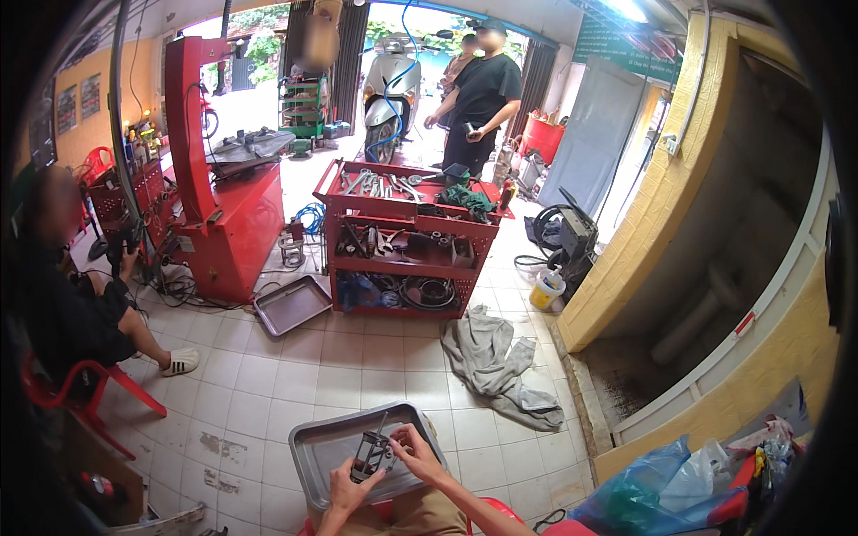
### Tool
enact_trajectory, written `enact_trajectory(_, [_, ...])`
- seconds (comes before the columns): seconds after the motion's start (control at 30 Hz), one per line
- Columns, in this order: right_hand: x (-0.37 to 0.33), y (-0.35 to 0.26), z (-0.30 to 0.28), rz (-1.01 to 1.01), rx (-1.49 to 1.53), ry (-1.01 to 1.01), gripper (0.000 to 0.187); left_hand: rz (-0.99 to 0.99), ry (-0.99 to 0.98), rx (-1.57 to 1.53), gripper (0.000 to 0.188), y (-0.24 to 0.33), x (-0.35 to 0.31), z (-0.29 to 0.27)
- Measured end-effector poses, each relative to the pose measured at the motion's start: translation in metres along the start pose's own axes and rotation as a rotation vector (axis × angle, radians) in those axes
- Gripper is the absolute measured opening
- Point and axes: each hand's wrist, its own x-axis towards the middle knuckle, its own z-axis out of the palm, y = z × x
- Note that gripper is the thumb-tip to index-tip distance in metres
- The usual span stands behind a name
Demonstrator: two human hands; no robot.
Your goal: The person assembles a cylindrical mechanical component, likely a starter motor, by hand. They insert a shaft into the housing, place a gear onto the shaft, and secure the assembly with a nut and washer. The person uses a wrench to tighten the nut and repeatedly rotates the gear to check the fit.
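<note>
Low in front of me, over a grey metal tray (308, 438), my left hand (351, 489) is closed around the lower end of a dark, frame-like metal part (373, 444). A thin rod stands up from it. My right hand (415, 453) is at the right side of the same part, its fingers bent and pinched against it. What sits between those fingertips is too small to make out. The tray lies across my lap, beneath both hands.
A red tool trolley (411, 228) full of wrenches stands ahead, with a second tray (292, 305) on the floor beside it. A grey cloth (500, 366) lies at right, plastic bags (657, 487) nearer. One person (76, 286) sits left; another (483, 94) stands beyond the trolley.
</note>
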Motion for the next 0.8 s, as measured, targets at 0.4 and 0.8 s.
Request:
enact_trajectory(0.4, [0.005, 0.004, -0.009, 0.150, 0.097, -0.154, 0.021, 0.048, 0.020, -0.003, 0.047, 0.007, -0.001, -0.006])
enact_trajectory(0.8, [0.001, -0.012, -0.008, 0.101, 0.210, -0.171, 0.022, 0.030, 0.026, -0.011, 0.046, 0.002, -0.002, -0.008])
